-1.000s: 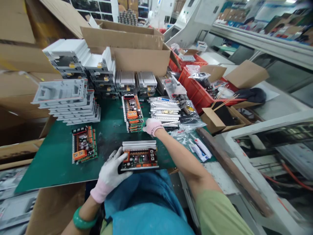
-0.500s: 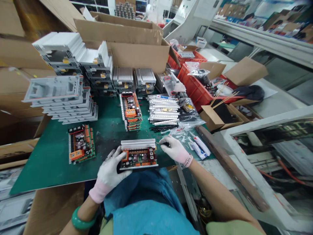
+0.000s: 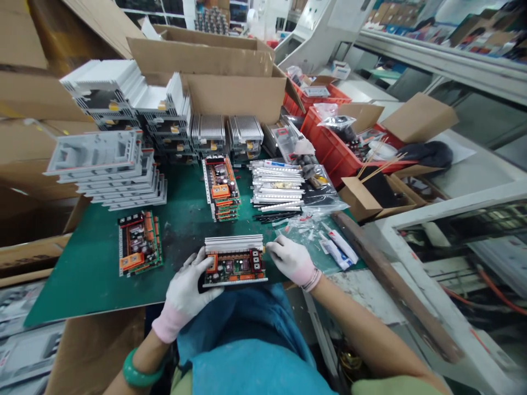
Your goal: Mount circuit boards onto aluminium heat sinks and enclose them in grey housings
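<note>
Bottom middle: the left hand (image 3: 185, 293) curls its fingers round the board (image 3: 235, 262). The right hand (image 3: 291, 259) touches the other end, fingers bent; I cannot tell if it grips.

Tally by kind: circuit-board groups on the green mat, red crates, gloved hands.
Circuit-board groups: 3 (near board, left pile, centre stack)
Red crates: 2 (near crate, far crate)
Gloved hands: 2 (left hand, right hand)
Total: 7
</note>
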A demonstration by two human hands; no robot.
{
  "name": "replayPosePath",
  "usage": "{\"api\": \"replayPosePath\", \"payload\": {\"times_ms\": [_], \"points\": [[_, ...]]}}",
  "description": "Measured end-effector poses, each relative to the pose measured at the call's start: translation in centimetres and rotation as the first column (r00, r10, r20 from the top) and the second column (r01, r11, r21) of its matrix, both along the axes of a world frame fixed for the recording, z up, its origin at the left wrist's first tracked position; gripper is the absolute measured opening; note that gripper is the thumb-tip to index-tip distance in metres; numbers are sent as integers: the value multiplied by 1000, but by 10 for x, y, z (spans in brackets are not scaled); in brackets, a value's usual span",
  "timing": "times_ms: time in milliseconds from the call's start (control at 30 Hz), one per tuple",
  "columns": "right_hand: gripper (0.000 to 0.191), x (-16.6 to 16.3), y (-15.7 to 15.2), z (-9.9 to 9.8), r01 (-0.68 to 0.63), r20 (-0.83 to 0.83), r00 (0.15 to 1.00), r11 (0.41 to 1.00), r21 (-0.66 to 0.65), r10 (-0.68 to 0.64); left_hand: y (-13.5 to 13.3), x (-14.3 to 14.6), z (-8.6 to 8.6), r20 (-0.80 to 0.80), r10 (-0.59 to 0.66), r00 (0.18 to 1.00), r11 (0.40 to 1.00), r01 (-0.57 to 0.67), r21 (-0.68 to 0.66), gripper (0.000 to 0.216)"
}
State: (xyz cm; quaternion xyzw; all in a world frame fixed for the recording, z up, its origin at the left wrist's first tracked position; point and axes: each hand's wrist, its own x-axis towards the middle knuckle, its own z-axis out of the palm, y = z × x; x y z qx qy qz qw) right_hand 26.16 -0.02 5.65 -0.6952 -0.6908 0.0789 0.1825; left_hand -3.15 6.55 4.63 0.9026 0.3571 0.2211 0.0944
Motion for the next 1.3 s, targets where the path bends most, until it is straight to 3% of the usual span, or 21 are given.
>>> {"api": "replayPosePath", "payload": {"times_ms": [200,300,467,633,733,833,933,1133,1300], "points": [[18,3,7,-7,-79,52,996,995,68,75,0,-3,-1,1,5,1000,999,-5,-51,60],[19,10,8,-9,-192,178,969,976,104,172,0,-5,-4,-6,26,1000,997,-27,-70,60],[31,15,12,7,-439,468,796,898,11,383,0,-5,-6,-8,48,999,995,-48,-92,60],[24,13,25,29,-532,531,700,845,-56,477,-1,-4,-5,4,58,998,994,-58,-97,62],[22,8,22,24,-414,474,805,910,17,357,-2,-4,-5,7,57,998,995,-56,-84,63],[16,-4,10,9,-109,333,939,992,67,81,-3,-4,-4,14,48,999,996,-47,-81,62],[14,-16,0,1,88,209,973,996,30,-93,-3,-3,-2,12,50,999,994,-48,-99,60],[20,-15,8,16,109,223,971,992,-71,-91,-3,-4,-3,39,36,999,991,-31,-132,60],[21,11,18,8,47,222,972,992,117,-72,-9,-7,3,-32,25,999,996,-27,-87,72]]}}
